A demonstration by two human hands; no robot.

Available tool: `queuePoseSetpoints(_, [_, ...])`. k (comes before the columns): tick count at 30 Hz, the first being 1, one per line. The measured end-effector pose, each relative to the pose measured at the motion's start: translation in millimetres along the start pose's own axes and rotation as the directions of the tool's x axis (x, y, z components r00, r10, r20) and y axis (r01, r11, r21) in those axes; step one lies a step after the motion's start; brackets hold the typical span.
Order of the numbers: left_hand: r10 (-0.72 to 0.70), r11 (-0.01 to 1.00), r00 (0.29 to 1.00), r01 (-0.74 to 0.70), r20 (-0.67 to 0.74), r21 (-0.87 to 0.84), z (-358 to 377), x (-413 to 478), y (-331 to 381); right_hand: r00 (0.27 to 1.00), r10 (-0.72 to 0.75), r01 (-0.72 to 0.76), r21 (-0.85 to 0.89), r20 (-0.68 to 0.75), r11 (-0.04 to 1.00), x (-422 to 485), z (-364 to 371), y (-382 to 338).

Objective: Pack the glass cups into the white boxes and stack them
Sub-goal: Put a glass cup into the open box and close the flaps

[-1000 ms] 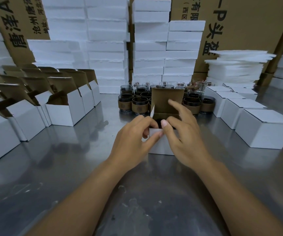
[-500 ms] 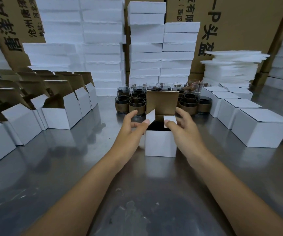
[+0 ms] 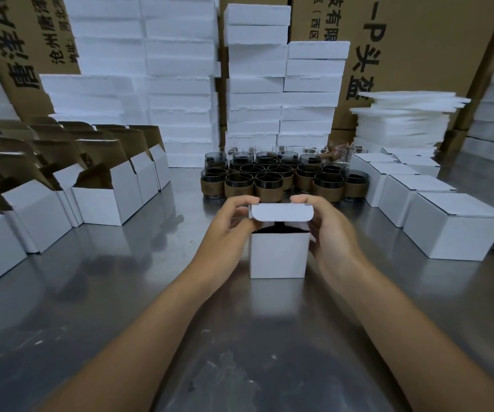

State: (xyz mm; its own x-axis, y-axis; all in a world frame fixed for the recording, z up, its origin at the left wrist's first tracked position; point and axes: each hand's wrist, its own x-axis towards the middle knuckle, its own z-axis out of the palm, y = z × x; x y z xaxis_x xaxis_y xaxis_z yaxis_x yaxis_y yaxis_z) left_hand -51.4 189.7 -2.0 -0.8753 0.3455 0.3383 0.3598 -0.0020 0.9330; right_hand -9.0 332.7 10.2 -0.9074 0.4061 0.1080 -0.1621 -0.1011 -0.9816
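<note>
On the steel counter point(image 3: 120, 307) a small white box point(image 3: 278, 257) stands at centre, before the clustered glass cups point(image 3: 269, 176). Both forearms reach forward — left hand point(image 3: 227, 230) and right hand point(image 3: 329, 233) grip its sides, fingertips pinching the lid flap point(image 3: 281, 212), folded nearly shut.

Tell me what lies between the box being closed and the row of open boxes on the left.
Only bare metal table, in the head view, between box and open boxes.
</note>
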Motion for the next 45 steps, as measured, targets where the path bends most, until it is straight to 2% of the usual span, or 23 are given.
queuePoseSetpoints(3, [-0.034,0.999,0.999,0.033,-0.017,-0.004,0,0,0,0.990,-0.139,0.141,-0.127,0.029,0.982,-6,4,1])
queuePoseSetpoints(6, [-0.048,0.999,0.998,0.048,-0.038,0.000,0,-1,0,0.951,-0.283,0.309,-0.314,0.126,0.898,-13,7,6])
queuePoseSetpoints(14, [-0.087,0.996,0.994,0.085,-0.060,-0.037,-2,-1,0,0.909,-0.343,0.414,-0.437,0.236,0.798,-12,0,10])
queuePoseSetpoints(17, [-0.110,0.991,0.991,0.105,-0.070,-0.077,-4,1,0,0.908,-0.329,0.416,-0.462,0.260,0.784,-10,-1,12])
queuePoseSetpoints(21, [-0.127,0.988,0.987,0.118,-0.094,-0.103,-5,3,-2,0.926,-0.300,0.371,-0.407,0.228,0.835,-8,0,10])
queuePoseSetpoints(24, [-0.118,0.989,0.989,0.110,-0.088,-0.095,-5,4,-2,0.925,-0.313,0.377,-0.427,0.215,0.822,-7,0,9])
queuePoseSetpoints(27, [-0.100,0.993,0.991,0.094,-0.089,-0.075,-5,4,-2,0.912,-0.357,0.411,-0.491,0.204,0.768,-7,1,12])
queuePoseSetpoints(31, [-0.101,0.992,0.991,0.093,-0.089,-0.083,-6,3,-2,0.845,-0.514,0.500,-0.554,0.146,0.665,-13,2,14])
queuePoseSetpoints(35, [-0.068,0.996,0.995,0.064,-0.067,-0.059,-5,-1,-3,0.826,-0.514,0.537,-0.602,0.233,0.590,-19,3,15])
queuePoseSetpoints(41, [-0.076,0.997,0.994,0.074,-0.084,-0.029,-2,-1,-3,0.874,-0.437,0.458,-0.660,0.213,0.595,-23,4,13])
queuePoseSetpoints(45, [-0.068,0.997,0.993,0.066,-0.097,-0.028,-2,-1,-4,0.916,-0.391,0.361,-0.611,0.091,0.705,-21,5,19])
